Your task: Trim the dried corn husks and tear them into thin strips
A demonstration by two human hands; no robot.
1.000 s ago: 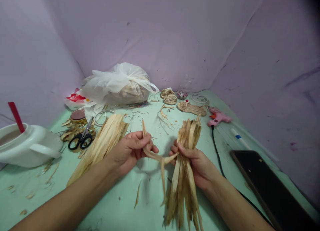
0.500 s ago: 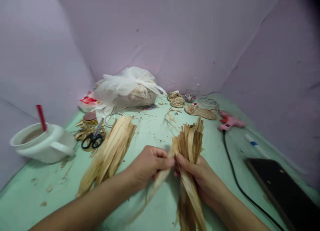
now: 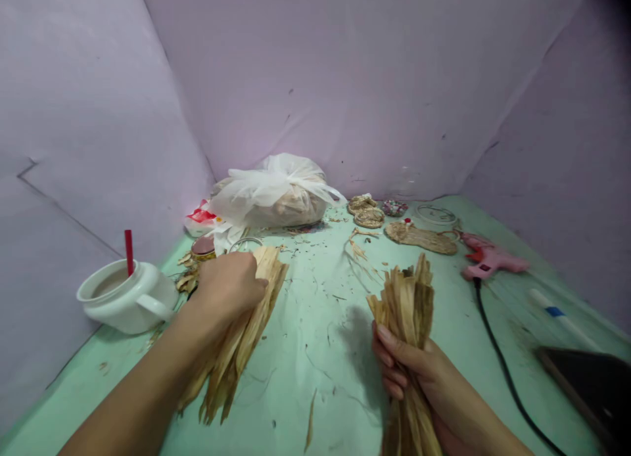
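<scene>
Papery, matt leaf strips [image 3: 407, 305] over a smooth green tabletop [image 3: 305, 351].
At lower right the strips look dry, fibrous and ragged at their tips; the leaf bundle [image 3: 259, 338] left of centre has the same ridged, brittle-looking finish. The white pot [image 3: 142, 301] at far left is smooth and glossy, whether ceramic or plastic cannot be told. Thin, crinkled, translucent plastic forms the bag [image 3: 276, 196] above centre. Toward the right edge, the glue gun [image 3: 497, 261] is smooth pink plastic and the phone [image 3: 586, 390] sleek and dark; between centre and gun, the sole-shaped piece [image 3: 421, 238] looks coarse and fibrous.
</scene>
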